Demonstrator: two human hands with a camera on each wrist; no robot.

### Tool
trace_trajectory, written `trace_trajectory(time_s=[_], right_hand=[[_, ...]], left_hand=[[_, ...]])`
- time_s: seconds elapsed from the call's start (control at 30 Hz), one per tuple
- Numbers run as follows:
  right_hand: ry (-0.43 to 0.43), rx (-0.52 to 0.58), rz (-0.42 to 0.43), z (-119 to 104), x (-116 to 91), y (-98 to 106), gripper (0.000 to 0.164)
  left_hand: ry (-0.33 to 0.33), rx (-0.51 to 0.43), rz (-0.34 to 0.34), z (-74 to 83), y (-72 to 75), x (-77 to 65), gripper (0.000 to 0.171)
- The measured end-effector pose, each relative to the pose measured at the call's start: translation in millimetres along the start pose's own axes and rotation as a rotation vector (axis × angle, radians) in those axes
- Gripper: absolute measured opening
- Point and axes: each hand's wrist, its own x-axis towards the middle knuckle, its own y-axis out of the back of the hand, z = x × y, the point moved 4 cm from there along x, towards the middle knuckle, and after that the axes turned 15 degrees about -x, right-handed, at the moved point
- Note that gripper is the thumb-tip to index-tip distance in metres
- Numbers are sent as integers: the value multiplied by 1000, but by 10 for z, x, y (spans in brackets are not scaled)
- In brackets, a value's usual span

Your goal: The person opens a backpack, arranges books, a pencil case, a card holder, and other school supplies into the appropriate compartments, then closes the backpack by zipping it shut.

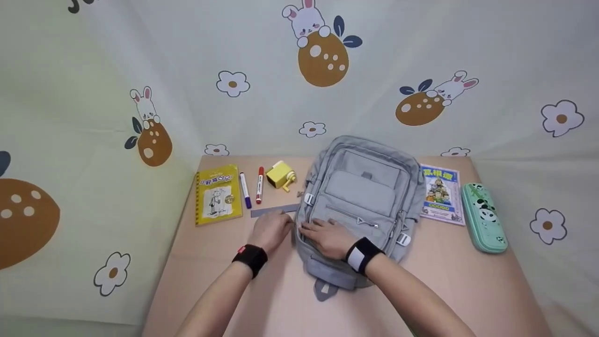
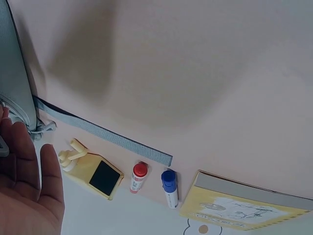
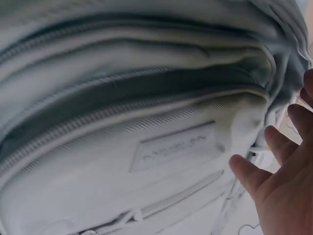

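Observation:
A grey backpack (image 1: 360, 187) lies on the table, front pockets up, its top handle toward me. My left hand (image 1: 271, 228) has its fingers curled at the bag's left side edge and grips there. In the left wrist view the left hand (image 2: 29, 181) reaches a cord and strap at that edge; its fingertips are partly hidden. My right hand (image 1: 330, 238) rests on the bag's front with fingers spread. The right wrist view shows that hand (image 3: 283, 171) beside a front pocket with a label (image 3: 173, 147) and a curved zipper (image 3: 122, 107).
To the left lie a yellow book (image 1: 219, 194), a blue marker (image 1: 245, 190), a red marker (image 1: 259, 185), a yellow pencil sharpener (image 1: 280, 175) and a grey strap (image 1: 273, 210). At right are a colourful book (image 1: 442, 194) and a green panda pencil case (image 1: 484, 217). A patterned cloth hangs behind.

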Motion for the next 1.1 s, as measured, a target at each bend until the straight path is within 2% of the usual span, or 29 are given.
trace_trajectory(time_s=[0.3, 0.63, 0.97, 1.1], right_hand=[[-28, 81, -46, -47, 25, 15, 51], [-46, 98, -63, -65, 35, -10, 51], [-73, 142, -48, -59, 40, -38, 47], [-71, 137, -45, -60, 47, -53, 47]], left_hand=[[20, 7, -17, 16, 22, -41, 11], [-67, 65, -24, 95, 39, -192, 10], [-130, 121, -62, 283, 35, -360, 13], [-121, 117, -62, 293, 25, -398, 13]])
